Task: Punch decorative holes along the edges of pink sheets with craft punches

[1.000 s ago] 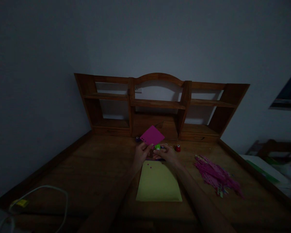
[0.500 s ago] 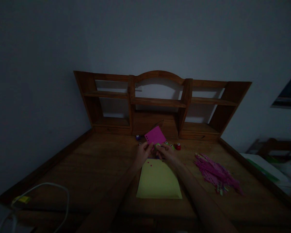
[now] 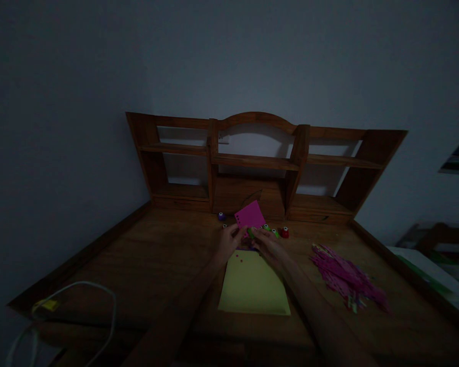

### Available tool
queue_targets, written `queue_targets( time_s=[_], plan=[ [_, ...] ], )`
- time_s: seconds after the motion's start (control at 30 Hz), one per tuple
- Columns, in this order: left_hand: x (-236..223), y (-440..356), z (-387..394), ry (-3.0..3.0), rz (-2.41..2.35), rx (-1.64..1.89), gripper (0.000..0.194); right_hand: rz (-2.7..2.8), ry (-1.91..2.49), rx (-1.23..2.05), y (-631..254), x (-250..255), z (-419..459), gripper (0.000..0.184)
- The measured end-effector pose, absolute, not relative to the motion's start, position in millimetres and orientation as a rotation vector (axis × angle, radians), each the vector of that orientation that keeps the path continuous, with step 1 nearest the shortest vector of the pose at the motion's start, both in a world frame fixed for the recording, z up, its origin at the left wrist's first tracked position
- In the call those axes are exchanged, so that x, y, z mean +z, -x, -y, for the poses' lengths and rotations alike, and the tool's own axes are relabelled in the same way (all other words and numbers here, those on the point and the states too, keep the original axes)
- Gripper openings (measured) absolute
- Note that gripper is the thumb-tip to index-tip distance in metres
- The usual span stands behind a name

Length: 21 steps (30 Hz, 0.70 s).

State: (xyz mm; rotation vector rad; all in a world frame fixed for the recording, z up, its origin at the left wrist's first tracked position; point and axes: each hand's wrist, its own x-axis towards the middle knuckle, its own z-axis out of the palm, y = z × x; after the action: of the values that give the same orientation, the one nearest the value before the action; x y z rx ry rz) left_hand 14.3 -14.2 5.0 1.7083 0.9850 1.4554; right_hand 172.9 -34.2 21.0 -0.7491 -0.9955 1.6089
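My left hand (image 3: 228, 243) pinches the lower edge of a pink sheet of paper (image 3: 252, 215), which has a row of small holes near its left edge. My right hand (image 3: 270, 245) is closed around a small green craft punch (image 3: 250, 233) at the sheet's lower edge; fingers partly hide it. Below both hands lies a yellow sheet (image 3: 254, 285) with a few tiny pink cut-outs (image 3: 241, 260) near its top. Beyond the hands stand a purple punch (image 3: 221, 216), green punches (image 3: 274, 233) and a red punch (image 3: 285, 233).
A heap of pink paper strips (image 3: 344, 275) lies on the right of the wooden desk (image 3: 156, 260). The wooden shelf unit (image 3: 256, 162) rises at the back. A white cable (image 3: 112, 306) loops at the front left, near a yellow object (image 3: 48, 305).
My right fingers have closed further over the green punch, covering its top. The pink sheet is turned slightly. The whole view has shifted a little.
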Motion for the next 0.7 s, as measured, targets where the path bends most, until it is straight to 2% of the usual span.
queue_targets(
  time_s=[0.7],
  plan=[
    [10.7,-15.5,16.8,-1.603,-0.914,1.421,0.034,0.987,0.725,1.596,-170.5,25.0,37.6,0.028]
  ],
)
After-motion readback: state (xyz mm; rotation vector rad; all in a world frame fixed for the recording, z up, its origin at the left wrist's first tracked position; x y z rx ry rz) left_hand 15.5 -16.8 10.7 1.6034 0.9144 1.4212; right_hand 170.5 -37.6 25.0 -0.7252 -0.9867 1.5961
